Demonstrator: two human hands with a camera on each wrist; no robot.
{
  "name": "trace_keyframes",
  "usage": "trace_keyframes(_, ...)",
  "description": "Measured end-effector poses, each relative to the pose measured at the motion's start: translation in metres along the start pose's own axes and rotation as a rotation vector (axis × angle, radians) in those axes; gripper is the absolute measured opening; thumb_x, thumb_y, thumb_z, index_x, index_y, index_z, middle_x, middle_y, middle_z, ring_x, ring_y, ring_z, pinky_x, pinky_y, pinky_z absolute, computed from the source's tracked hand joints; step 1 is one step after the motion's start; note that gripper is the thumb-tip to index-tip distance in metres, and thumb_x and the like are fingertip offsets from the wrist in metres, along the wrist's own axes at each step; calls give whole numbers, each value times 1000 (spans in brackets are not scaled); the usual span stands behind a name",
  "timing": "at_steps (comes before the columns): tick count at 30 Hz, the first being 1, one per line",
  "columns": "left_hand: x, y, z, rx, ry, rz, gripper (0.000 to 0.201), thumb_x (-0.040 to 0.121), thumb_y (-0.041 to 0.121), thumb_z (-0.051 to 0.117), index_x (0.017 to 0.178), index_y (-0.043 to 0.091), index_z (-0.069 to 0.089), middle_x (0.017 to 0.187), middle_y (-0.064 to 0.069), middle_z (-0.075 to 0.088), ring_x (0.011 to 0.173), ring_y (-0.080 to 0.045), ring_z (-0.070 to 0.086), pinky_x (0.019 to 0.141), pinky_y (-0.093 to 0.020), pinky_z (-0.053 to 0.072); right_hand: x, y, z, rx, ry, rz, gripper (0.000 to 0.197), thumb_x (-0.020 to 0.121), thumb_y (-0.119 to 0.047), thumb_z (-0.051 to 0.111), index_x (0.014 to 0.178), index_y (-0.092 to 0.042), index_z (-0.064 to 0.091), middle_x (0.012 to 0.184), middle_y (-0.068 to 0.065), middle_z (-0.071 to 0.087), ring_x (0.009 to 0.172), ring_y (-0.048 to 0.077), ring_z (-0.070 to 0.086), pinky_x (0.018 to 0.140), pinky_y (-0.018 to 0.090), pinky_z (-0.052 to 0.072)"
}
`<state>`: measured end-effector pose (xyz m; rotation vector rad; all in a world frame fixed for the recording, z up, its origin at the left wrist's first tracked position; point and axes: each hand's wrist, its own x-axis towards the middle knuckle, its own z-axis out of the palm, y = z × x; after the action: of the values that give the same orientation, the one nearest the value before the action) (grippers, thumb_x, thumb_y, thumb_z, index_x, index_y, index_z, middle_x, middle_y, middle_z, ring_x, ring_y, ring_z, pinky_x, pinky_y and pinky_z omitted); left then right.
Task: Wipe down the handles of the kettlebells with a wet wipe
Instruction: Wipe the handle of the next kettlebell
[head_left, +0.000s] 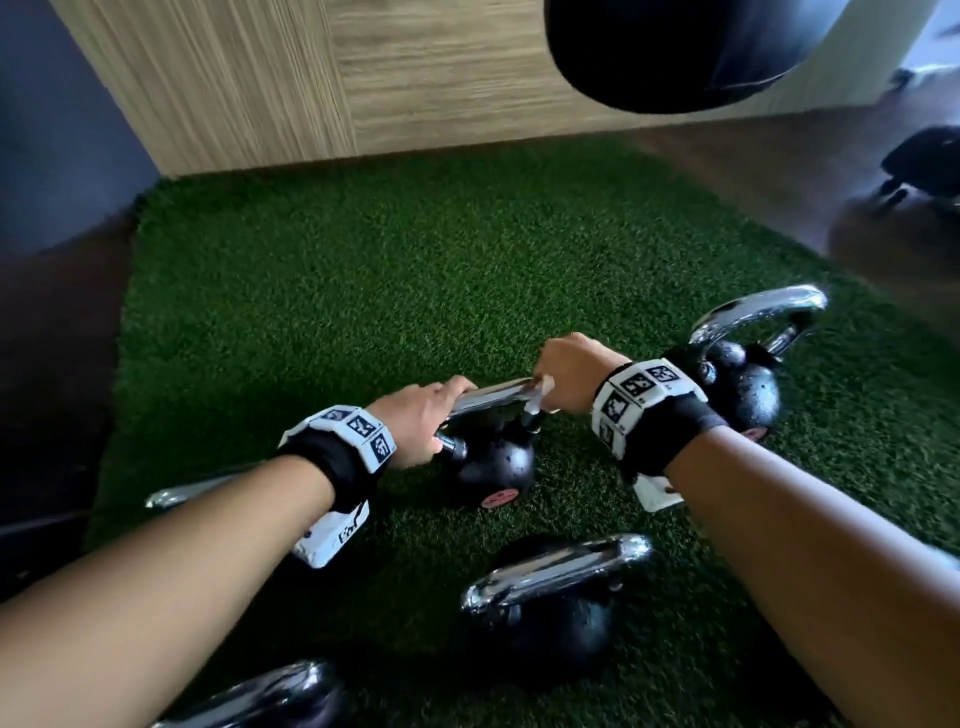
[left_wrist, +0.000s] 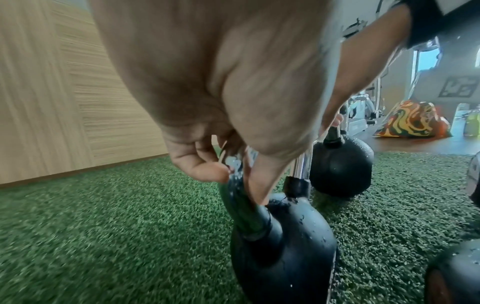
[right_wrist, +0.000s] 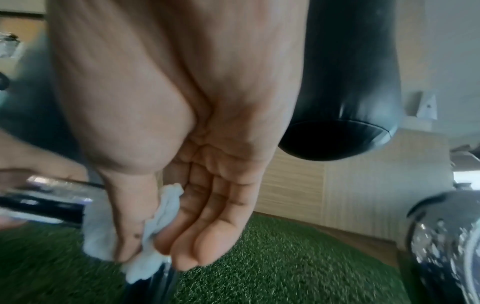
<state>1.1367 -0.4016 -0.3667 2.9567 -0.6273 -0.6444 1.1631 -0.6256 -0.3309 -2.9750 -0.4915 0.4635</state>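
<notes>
A black kettlebell (head_left: 493, 462) with a chrome handle (head_left: 491, 396) stands mid-turf. My left hand (head_left: 423, 418) grips the handle's left bend; in the left wrist view its fingers (left_wrist: 197, 162) curl round the chrome bar above the kettlebell's black body (left_wrist: 283, 246). My right hand (head_left: 569, 371) wraps the right end of the handle with a white wet wipe (head_left: 543, 392). In the right wrist view the wipe (right_wrist: 153, 232) is pinched between thumb and fingers against the handle (right_wrist: 49, 195).
More kettlebells stand around: one right (head_left: 748, 364), one near (head_left: 558, 597), one at the bottom left (head_left: 270, 696), a chrome handle at left (head_left: 182, 493). Green turf (head_left: 389, 270) meets a wood wall (head_left: 311, 78). A black punching bag (head_left: 717, 47) hangs above.
</notes>
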Motion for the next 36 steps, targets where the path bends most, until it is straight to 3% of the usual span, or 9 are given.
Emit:
trace_keyframes(4,-7,0,3,-36,47,-20,72,93,10,60,152,24,22,135,-12,57,117,-33,59,98,-46,50,-17,3,-16,99,10,-34,45,88,-32,75,128,-16,65,121,4,68,111,24,63,92,30,50)
trace_keyframes(9,-30,20,10,-49,82,-180,120,89,18,65,152,25,-37,167,-18,-2,145,-43,30,109,-52,44,-71,-10,-13,129,-1,-83,44,83,-36,80,118,-24,57,85,-12,57,74,7,54,62,27,40)
trace_keyframes(13,-70,31,36,-237,318,-188,94,83,8,65,158,25,11,148,-9,19,128,-31,44,93,-39,53,-116,-18,-5,99,-49,-150,36,82,-29,81,114,-32,66,82,-22,52,72,-10,45,62,20,34)
trace_keyframes(16,-93,41,63,-326,88,-157,72,81,11,60,146,32,37,142,-5,34,121,-27,55,97,-40,51,-138,-23,2,85,-22,-164,34,80,-21,81,112,-29,73,94,-12,56,81,0,49,74,19,34)
trace_keyframes(21,-105,57,120,-533,-155,-84,81,65,31,94,133,39,50,144,4,52,127,-17,53,104,-27,44,-165,-40,17,110,106,-114,38,77,-14,80,114,-22,73,95,-8,62,87,7,55,75,20,40)
trace_keyframes(25,-110,81,165,-709,-42,-121,96,66,75,78,148,40,43,160,1,40,145,-20,41,118,-31,34,-183,-54,30,213,262,19,27,70,-14,83,93,-22,72,80,-12,64,76,9,59,61,14,41)
trace_keyframes(27,-107,90,180,-830,46,-185,81,69,81,70,136,39,53,153,-1,49,138,-21,50,114,-33,40,-187,-62,38,198,274,37,23,70,-15,84,89,-24,75,81,-12,67,76,7,61,61,10,41)
trace_keyframes(30,-100,96,190,-916,111,-232,50,77,81,61,106,41,57,126,3,68,114,-19,65,93,-27,49,-189,-72,50,197,262,58,21,72,-13,83,90,-23,79,90,-4,74,79,10,67,70,19,52)
trace_keyframes(36,-96,99,189,-891,115,-271,74,85,74,60,142,28,51,140,-2,60,126,-27,59,101,-29,46,-192,-67,68,185,333,214,27,81,-1,73,100,-20,79,99,6,76,92,22,72,80,27,58)
